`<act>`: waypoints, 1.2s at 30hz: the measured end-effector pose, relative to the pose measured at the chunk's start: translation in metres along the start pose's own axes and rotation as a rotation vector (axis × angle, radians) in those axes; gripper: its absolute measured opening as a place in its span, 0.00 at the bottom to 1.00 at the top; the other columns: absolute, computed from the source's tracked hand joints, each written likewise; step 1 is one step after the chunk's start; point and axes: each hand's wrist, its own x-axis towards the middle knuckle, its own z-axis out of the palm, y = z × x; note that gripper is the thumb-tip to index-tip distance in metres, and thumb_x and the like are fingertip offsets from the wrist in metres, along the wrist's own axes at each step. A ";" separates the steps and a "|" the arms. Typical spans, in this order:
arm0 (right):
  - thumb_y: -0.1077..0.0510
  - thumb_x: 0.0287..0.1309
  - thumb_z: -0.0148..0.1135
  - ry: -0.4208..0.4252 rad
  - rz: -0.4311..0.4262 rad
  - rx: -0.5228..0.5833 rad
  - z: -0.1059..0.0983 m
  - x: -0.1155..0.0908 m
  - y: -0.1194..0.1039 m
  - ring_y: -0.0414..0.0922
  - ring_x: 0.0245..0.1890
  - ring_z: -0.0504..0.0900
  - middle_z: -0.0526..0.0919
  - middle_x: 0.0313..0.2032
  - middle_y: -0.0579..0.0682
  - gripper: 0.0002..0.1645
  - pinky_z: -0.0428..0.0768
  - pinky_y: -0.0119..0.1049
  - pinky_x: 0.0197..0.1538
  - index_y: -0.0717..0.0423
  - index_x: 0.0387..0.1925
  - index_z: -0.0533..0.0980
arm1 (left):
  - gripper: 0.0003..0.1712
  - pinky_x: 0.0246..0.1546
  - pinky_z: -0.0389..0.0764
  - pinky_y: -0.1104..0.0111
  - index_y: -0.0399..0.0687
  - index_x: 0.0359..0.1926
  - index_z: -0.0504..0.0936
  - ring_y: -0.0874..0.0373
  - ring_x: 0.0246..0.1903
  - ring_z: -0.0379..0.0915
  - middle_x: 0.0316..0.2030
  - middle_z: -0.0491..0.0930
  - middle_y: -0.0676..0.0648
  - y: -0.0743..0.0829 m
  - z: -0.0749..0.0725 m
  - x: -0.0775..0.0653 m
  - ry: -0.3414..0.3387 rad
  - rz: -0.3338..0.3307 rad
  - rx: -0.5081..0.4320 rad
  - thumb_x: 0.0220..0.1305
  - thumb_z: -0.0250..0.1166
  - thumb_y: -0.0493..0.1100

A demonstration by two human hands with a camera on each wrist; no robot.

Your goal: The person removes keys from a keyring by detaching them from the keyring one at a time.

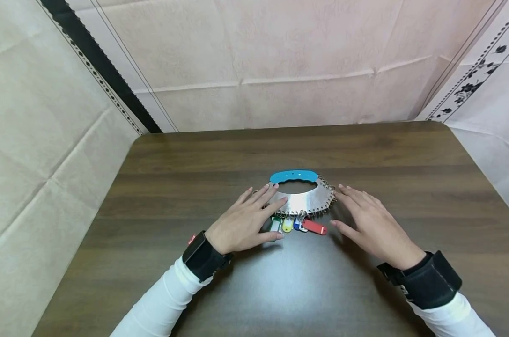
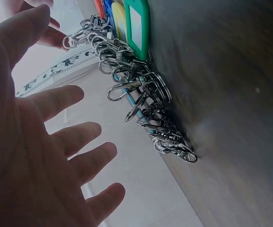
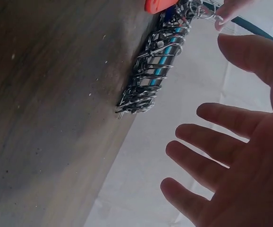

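Note:
A metal key holder plate with a blue grip lies on the table, its curved edge lined with several small metal rings and clips. Along its near side hang key tags: a green tag, a yellow tag, a blue tag and a red tag. My left hand spreads over the plate's left side, fingers straight and holding nothing. At the right edge, my right hand has extended fingers, the fingertips right by the rings.
The brown wooden table has its far edge against a pale cloth with fold creases. More patterned cloth hangs at the right. Black bands wrap both wrists.

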 end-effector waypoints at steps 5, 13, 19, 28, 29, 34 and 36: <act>0.48 0.63 0.69 -0.008 0.011 -0.006 0.000 0.003 0.006 0.65 0.69 0.68 0.70 0.69 0.67 0.39 0.65 0.67 0.69 0.65 0.68 0.69 | 0.48 0.79 0.48 0.47 0.58 0.79 0.56 0.48 0.80 0.43 0.81 0.47 0.45 0.002 0.000 0.000 0.002 0.005 0.010 0.67 0.57 0.73; 0.50 0.63 0.69 -0.048 0.045 -0.011 0.001 0.008 0.016 0.66 0.68 0.69 0.71 0.68 0.68 0.37 0.65 0.68 0.68 0.66 0.67 0.70 | 0.48 0.79 0.50 0.47 0.58 0.79 0.56 0.48 0.80 0.44 0.80 0.48 0.45 0.004 -0.001 0.000 0.005 0.010 0.034 0.67 0.56 0.73; 0.52 0.64 0.68 -0.056 0.055 0.009 0.004 0.013 0.023 0.66 0.67 0.70 0.72 0.66 0.68 0.34 0.66 0.68 0.67 0.66 0.65 0.71 | 0.48 0.79 0.48 0.48 0.59 0.79 0.55 0.48 0.80 0.43 0.81 0.47 0.45 0.005 0.001 0.001 0.004 0.012 0.042 0.67 0.55 0.73; 0.64 0.60 0.65 -0.025 0.019 -0.010 0.007 0.022 0.030 0.65 0.63 0.74 0.75 0.63 0.69 0.28 0.71 0.66 0.62 0.69 0.62 0.73 | 0.48 0.79 0.48 0.48 0.59 0.80 0.55 0.47 0.80 0.44 0.81 0.46 0.45 0.005 0.001 0.002 -0.005 0.012 0.034 0.67 0.55 0.74; 0.66 0.60 0.65 -0.015 0.011 -0.015 0.007 0.023 0.031 0.65 0.63 0.74 0.76 0.62 0.69 0.27 0.72 0.66 0.61 0.69 0.61 0.74 | 0.48 0.79 0.47 0.48 0.59 0.80 0.55 0.47 0.80 0.44 0.81 0.46 0.45 0.005 0.001 0.002 -0.007 0.011 0.033 0.67 0.55 0.74; 0.67 0.62 0.63 -0.004 0.002 -0.026 0.008 0.030 0.038 0.65 0.60 0.76 0.78 0.60 0.68 0.23 0.74 0.65 0.58 0.67 0.59 0.76 | 0.48 0.79 0.48 0.47 0.59 0.80 0.55 0.47 0.80 0.44 0.81 0.47 0.45 0.005 0.002 0.003 -0.006 0.015 0.033 0.68 0.55 0.73; 0.67 0.63 0.63 0.002 -0.001 -0.025 0.009 0.033 0.041 0.65 0.59 0.77 0.78 0.59 0.68 0.21 0.74 0.65 0.57 0.67 0.58 0.77 | 0.48 0.79 0.48 0.47 0.58 0.80 0.55 0.47 0.80 0.44 0.81 0.47 0.44 0.005 0.002 0.002 -0.004 0.019 0.036 0.68 0.55 0.73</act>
